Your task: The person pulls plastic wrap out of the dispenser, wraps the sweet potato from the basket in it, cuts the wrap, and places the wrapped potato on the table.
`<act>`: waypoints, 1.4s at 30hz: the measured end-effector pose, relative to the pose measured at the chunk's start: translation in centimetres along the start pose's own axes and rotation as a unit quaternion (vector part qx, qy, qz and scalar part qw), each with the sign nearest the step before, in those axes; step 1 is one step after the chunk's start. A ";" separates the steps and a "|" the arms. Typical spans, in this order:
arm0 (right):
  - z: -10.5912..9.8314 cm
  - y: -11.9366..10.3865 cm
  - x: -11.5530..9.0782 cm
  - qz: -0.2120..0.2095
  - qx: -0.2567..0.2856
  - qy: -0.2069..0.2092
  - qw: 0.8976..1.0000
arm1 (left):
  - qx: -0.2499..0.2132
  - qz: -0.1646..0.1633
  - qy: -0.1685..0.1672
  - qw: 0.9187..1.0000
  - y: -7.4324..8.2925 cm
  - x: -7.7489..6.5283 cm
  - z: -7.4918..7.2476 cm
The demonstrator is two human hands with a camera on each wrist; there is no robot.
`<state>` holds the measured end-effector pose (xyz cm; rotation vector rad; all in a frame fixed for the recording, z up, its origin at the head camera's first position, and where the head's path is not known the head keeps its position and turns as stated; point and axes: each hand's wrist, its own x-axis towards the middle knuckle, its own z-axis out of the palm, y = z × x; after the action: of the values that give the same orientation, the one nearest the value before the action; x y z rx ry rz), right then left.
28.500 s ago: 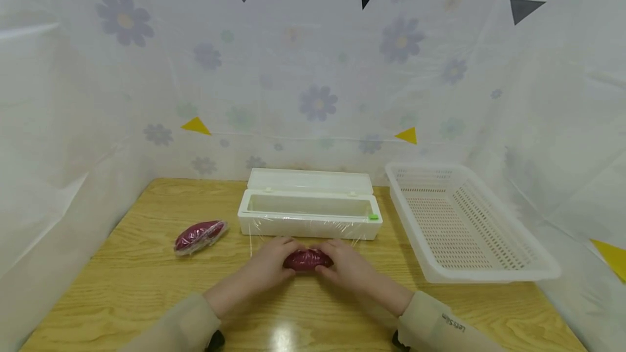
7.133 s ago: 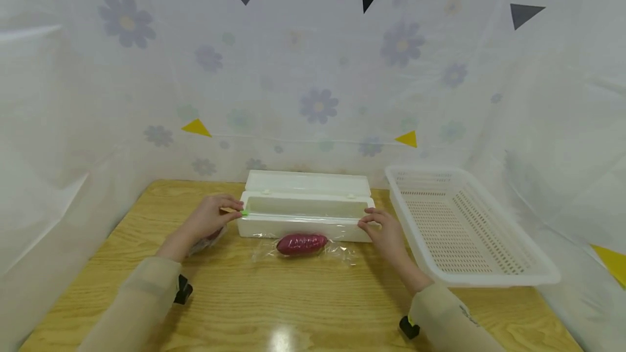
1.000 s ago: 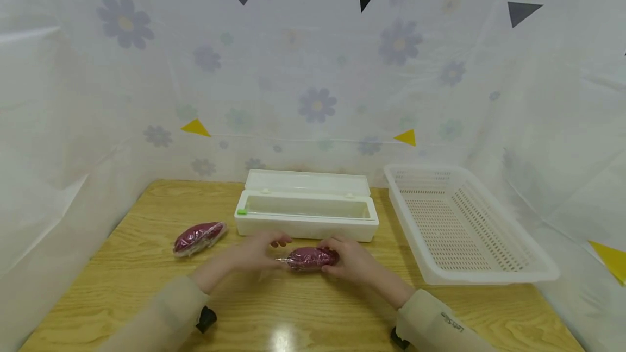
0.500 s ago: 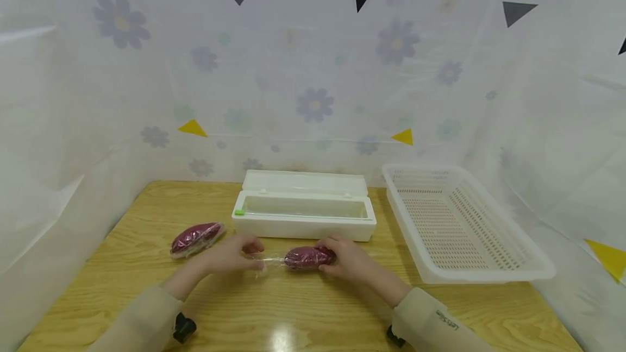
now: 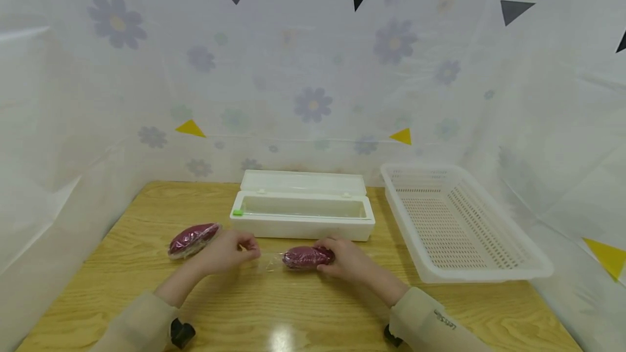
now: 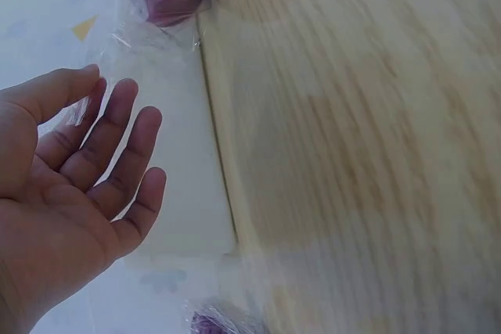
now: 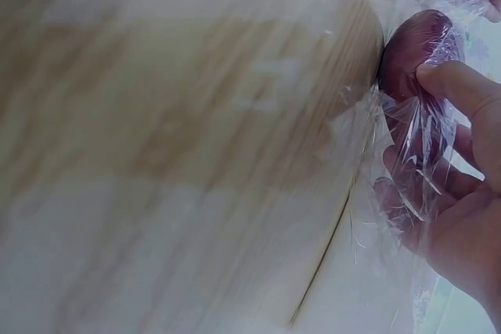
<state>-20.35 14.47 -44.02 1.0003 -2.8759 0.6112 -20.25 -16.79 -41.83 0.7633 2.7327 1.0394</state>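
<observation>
A purple-red sweet potato [image 5: 303, 258] lies on the table with cling film around it. My right hand [image 5: 351, 258] grips its right end between thumb and fingers; the right wrist view shows crumpled film [image 7: 423, 162] under the palm. From its left end a strip of clear cling film [image 5: 271, 261] stretches out, and my left hand [image 5: 226, 254] pinches the strip's end between thumb and index finger. The other left fingers [image 6: 129, 166] are loosely bent. Beside the left wrist lies a second wrapped sweet potato [image 5: 192, 239], partly hidden by that hand.
Behind the hands stands a white cling film box [image 5: 298, 228], its lid [image 5: 303, 182] tipped back. A green slide cutter [image 5: 238, 212] sits at its left end. On the right is a white perforated basket [image 5: 481, 276]. A wooden table [image 5: 293, 308] bears everything.
Within the last second my left hand has moved left from the sweet potato, drawing out the film's end. Earlier the green cutter went from the box's right end to its left, and the film was separated.
</observation>
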 end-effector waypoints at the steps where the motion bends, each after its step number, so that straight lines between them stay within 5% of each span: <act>1: 0.0 -0.1 0.0 0.000 0.001 0.000 1.000 | 0.000 -0.002 0.005 1.000 0.2 0.0 0.0; 9: -0.1 -0.3 0.2 0.007 0.006 -0.004 1.000 | -0.051 0.014 0.002 0.999 2.0 0.0 0.0; 23: 0.0 0.0 0.2 -0.001 -0.003 0.001 1.000 | -0.047 0.068 0.001 0.997 5.9 2.3 1.4; 34: -0.4 -0.3 0.3 0.001 0.005 -0.011 1.000 | -0.067 0.054 0.026 0.996 6.7 4.3 3.9; 42: -0.3 -0.3 0.3 0.002 0.007 -0.013 1.000 | -0.116 0.065 0.041 0.990 6.2 4.6 4.9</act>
<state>-20.48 14.23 -43.57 1.0129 -2.8994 0.6242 -20.28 -7.66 -41.21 0.8872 2.5920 1.4144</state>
